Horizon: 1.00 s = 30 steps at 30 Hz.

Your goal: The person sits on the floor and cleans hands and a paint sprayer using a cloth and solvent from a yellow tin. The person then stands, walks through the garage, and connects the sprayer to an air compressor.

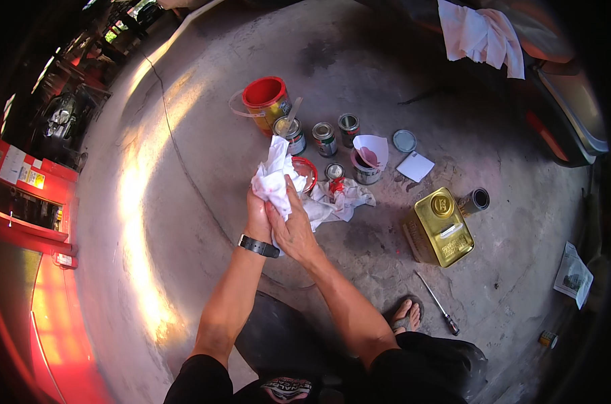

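A crumpled white cloth [273, 176] is bunched between my two hands, above the floor. My left hand [255, 217], with a black watch on its wrist, is closed around the cloth from the left. Pressed against it from the right is my right hand [293, 227], its fingers wrapped on the same cloth. Just beyond lies a second white rag [342, 202] with red stains. Next to that rag are a round red-rimmed lid [305, 174] and a small tin [334, 172]. The cloth partly hides the lid.
Several paint cans [324, 139] stand beyond my hands, beside a red-and-yellow bucket [265, 101]. A can with a paper funnel [368, 161] is farther right. A gold square tin [447, 232] and a screwdriver [440, 306] are near my foot. A cable [177, 138] crosses the floor.
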Each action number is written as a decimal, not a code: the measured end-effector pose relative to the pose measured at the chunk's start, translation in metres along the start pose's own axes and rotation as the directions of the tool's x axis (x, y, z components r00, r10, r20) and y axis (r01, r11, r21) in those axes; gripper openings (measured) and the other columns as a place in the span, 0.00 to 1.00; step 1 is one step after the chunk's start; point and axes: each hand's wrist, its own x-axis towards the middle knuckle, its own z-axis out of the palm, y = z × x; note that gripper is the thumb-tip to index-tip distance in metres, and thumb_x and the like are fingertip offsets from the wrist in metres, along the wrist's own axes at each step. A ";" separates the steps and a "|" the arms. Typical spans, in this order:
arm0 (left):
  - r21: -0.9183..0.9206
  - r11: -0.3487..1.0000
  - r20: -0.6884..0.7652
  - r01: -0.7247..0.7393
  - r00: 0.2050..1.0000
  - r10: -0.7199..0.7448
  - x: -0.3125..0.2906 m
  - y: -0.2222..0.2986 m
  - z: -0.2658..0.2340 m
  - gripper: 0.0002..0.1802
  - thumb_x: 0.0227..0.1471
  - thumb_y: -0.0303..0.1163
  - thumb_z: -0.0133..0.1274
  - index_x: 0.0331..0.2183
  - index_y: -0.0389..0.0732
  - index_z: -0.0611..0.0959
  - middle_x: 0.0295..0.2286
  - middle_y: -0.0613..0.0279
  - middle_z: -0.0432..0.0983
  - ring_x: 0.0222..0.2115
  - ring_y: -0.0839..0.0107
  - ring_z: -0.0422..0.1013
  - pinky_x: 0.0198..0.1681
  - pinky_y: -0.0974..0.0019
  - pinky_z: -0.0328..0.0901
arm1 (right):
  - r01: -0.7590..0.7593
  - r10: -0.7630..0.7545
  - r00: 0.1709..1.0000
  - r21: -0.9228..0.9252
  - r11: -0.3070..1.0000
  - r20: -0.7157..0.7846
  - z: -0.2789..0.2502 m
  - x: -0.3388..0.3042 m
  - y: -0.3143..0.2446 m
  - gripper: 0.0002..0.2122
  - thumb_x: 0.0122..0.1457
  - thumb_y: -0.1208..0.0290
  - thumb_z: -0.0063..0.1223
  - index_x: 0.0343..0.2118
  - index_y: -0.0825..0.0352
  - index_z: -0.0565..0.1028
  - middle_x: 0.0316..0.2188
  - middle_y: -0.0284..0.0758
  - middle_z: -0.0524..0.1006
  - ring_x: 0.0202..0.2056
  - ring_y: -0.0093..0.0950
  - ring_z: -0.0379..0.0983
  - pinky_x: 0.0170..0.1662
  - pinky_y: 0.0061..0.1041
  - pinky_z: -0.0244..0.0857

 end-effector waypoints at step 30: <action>-0.027 0.962 0.177 0.272 0.948 -0.263 -0.016 -0.007 0.082 0.70 0.43 0.85 0.29 0.65 0.29 0.53 0.63 0.54 0.55 0.63 0.63 0.54 0.67 0.62 0.46 | -0.289 0.313 0.949 0.282 0.915 -0.044 -0.049 0.025 0.038 0.22 0.65 0.69 0.46 0.59 0.76 0.65 0.61 0.60 0.62 0.66 0.52 0.52 0.67 0.36 0.46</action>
